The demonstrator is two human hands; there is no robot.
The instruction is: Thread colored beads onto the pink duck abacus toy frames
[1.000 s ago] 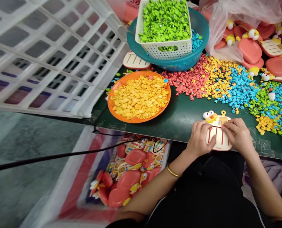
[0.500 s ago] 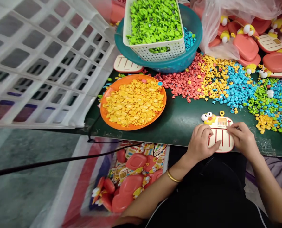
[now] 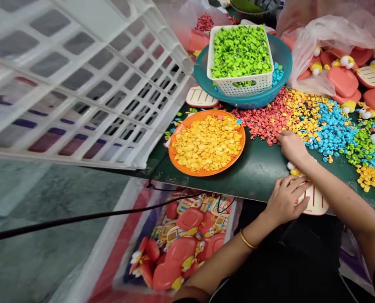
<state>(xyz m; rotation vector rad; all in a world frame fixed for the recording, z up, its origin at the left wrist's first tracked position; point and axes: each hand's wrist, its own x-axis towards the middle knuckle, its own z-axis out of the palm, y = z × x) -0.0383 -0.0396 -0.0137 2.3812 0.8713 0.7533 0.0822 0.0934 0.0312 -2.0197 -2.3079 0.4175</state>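
My left hand point(image 3: 287, 200) lies over a cream toy board point(image 3: 317, 202) with red slots, its fingers stretched and the thumb apart. A duck-like head with white eyes point(image 3: 291, 166) shows at the board's upper left. The rest of the board's upper part is hidden behind my right forearm. My right hand point(image 3: 291, 146) reaches past the board to the near edge of a heap of small red plastic pieces point(image 3: 263, 120). Its fingertips are pinched together there, touching the pieces; whatever is between them is too small to make out.
Left of my hands stands an orange plate point(image 3: 173, 158) of yellow pieces. Behind it, a white basket point(image 3: 228, 87) of green pieces sits in a teal basin point(image 3: 203, 78). Yellow and blue pieces point(image 3: 333, 126) spread rightward. A white crate point(image 3: 111, 97) leans at left. Below is a bag of red toys point(image 3: 178, 248).
My right hand has left the board's right side and moved up and left to the red pieces. My left hand stays on the board. The view has shifted left.
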